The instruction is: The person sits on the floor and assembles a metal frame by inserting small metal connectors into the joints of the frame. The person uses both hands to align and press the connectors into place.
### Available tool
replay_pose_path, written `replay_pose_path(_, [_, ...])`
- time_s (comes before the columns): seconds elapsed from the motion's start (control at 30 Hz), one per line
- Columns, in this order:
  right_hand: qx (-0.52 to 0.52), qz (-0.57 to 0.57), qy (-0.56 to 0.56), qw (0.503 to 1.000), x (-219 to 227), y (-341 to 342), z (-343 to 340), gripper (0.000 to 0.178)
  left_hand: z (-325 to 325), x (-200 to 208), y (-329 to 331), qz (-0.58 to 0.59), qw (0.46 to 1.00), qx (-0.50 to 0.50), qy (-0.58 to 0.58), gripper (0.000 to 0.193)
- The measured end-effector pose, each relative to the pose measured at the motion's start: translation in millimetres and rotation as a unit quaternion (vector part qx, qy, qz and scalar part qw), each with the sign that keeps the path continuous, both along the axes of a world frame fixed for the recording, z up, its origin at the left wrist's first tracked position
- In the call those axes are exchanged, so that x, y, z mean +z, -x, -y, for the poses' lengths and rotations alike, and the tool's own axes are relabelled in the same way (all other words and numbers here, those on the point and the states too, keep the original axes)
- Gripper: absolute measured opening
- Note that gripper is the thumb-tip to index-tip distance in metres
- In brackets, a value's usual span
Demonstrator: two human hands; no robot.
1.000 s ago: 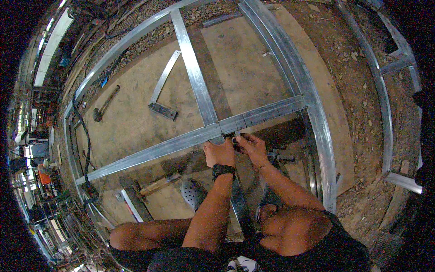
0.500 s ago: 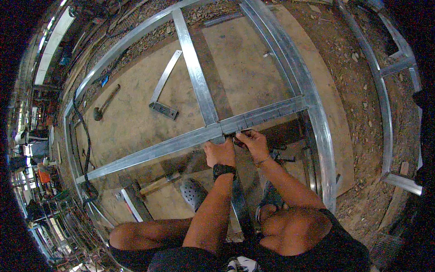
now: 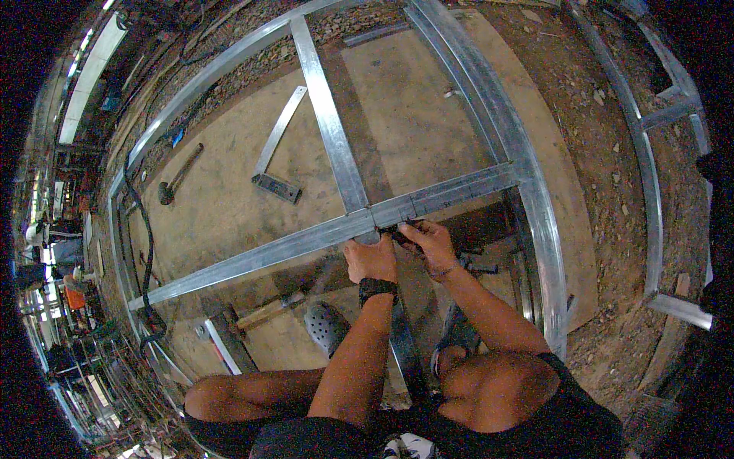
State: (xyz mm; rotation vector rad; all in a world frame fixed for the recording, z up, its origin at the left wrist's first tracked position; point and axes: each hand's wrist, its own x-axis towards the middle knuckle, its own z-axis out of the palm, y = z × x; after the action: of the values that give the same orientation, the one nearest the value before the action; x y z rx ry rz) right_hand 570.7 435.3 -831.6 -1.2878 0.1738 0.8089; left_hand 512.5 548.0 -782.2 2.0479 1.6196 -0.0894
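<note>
A galvanized square-tube crossbar (image 3: 283, 242) runs across the frame in front of me, and another tube (image 3: 329, 115) meets its far side. My left hand (image 3: 372, 260), with a dark band at the wrist, is closed around the end of a short metal tube (image 3: 404, 352) that butts against the crossbar's near side and runs back between my feet. Just to the right, my right hand (image 3: 430, 246) pinches a small dark item at the crossbar's near edge; its kind is hidden by the fingers. Dark lines mark the crossbar right of the joint.
A try square (image 3: 277, 186) and a hammer (image 3: 180, 174) lie on the board inside the frame. Left of my shoe (image 3: 324, 325) rests a wooden-handled tool (image 3: 267, 312). A black cable (image 3: 148, 245) crosses the frame's left side. Another metal frame (image 3: 648, 183) lies on dirt at right.
My right hand and wrist have turned and shifted slightly, still pinching at the crossbar's edge. My left hand stays in place on the tube.
</note>
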Motion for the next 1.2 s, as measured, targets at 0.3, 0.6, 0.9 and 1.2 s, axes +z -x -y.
replay_pose_path(0.3, [-0.033,-0.132,-0.067,0.988,11,8,15,0.029,2,-3,-1,0.022,1.0,0.008,0.005,0.081])
replay_pose_path(0.6, [0.034,0.011,0.043,0.998,-8,2,2,0.033,4,0,-2,0.024,1.0,0.005,-0.007,0.079])
replay_pose_path(0.9, [0.065,0.018,0.02,0.998,-11,-1,4,0.031,1,-4,0,0.022,1.0,0.008,0.0,0.08])
replay_pose_path(1.2, [0.092,-0.132,-0.034,0.986,-58,28,-2,0.032,1,-14,2,0.015,0.998,0.023,-0.052,0.084])
